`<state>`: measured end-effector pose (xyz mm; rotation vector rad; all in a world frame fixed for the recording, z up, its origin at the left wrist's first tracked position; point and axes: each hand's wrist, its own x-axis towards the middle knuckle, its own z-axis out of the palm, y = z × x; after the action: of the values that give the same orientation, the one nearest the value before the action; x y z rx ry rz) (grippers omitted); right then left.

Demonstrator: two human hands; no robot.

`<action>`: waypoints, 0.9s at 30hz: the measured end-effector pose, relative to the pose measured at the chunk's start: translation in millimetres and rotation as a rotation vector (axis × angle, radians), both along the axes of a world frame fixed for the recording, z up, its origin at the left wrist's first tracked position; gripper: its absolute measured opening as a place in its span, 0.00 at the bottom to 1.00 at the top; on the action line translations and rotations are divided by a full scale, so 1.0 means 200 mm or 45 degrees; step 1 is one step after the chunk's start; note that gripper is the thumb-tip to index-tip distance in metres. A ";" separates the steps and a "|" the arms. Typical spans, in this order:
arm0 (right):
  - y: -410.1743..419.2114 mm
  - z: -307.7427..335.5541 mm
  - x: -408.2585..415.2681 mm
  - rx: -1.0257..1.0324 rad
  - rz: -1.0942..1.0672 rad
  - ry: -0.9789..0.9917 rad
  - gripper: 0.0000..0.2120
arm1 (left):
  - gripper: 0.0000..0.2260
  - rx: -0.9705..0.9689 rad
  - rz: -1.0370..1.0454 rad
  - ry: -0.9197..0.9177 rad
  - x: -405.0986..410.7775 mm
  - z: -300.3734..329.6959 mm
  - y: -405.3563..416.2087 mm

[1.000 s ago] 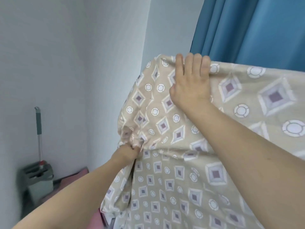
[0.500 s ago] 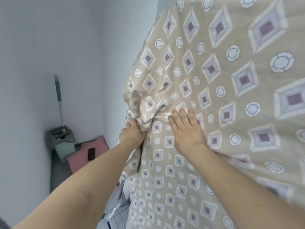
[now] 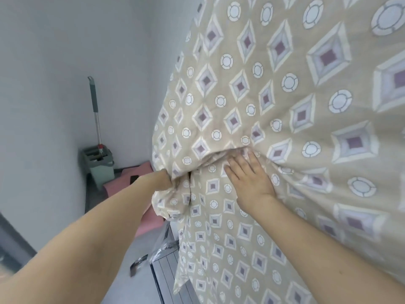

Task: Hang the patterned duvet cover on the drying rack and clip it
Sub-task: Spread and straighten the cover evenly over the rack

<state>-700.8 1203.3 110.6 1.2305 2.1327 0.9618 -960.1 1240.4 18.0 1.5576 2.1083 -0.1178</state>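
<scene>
The patterned duvet cover point(image 3: 285, 95), beige with purple diamonds and white rings, hangs down and fills the right half of the view. The drying rack under it is hidden. My left hand point(image 3: 163, 179) grips a bunched fold at the cover's left edge; its fingers are buried in the cloth. My right hand point(image 3: 247, 174) lies flat on the fabric just right of that fold, fingers straight and pointing up-left, fingertips tucked under a drooping crease.
A green mop bucket point(image 3: 98, 163) with an upright mop handle point(image 3: 94, 106) stands in the left corner by the grey wall. A pink mat point(image 3: 122, 183) with a dark phone lies on the floor. A grey slatted panel point(image 3: 164, 273) sits below the cover.
My right hand slid down from the cover's top edge to the fold beside my left hand. My left hand pulled the bunched edge lower. The view tilted down and moved closer.
</scene>
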 end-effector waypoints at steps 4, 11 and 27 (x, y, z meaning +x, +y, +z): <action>-0.04 0.00 -0.02 -0.043 -0.028 0.085 0.38 | 0.26 -0.122 0.103 -0.257 0.12 -0.01 -0.11; -0.06 -0.30 -0.18 -0.244 -0.068 0.230 0.29 | 0.37 0.177 0.437 -0.193 0.22 -0.35 -0.08; 0.22 -0.71 -0.58 -0.356 -0.707 2.033 0.25 | 0.05 -0.266 -0.006 -0.333 -0.16 -0.63 -0.32</action>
<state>-817.0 1248.1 -31.3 2.6482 2.3248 -0.9154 -992.2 1176.7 -107.5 1.3745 1.8276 -0.1241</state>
